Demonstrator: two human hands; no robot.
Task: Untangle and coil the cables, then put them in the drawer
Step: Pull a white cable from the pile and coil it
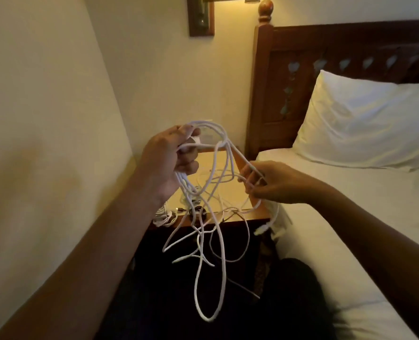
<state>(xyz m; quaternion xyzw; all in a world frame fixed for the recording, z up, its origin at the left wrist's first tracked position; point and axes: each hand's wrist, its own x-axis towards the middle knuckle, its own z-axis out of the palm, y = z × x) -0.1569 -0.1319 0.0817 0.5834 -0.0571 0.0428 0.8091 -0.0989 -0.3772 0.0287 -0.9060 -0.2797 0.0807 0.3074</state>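
A tangle of white cables (212, 241) hangs in the air between my hands, with long loops dropping down in front of the nightstand (230, 192). My left hand (169, 163) is raised and grips a bunch of strands and a white plug. My right hand (269, 182) pinches one strand at the right side of the tangle, and a cable end with a connector (260, 230) dangles below it. More cables lie on the nightstand top, among them a white coiled bundle (163, 217) at its front left corner. No drawer can be made out in the dark front.
The nightstand stands wedged between a cream wall (56, 143) on the left and a bed with a white sheet (350, 229) and a pillow (365, 123) on the right. A wooden headboard (326, 57) and a wall lamp (201, 15) are behind.
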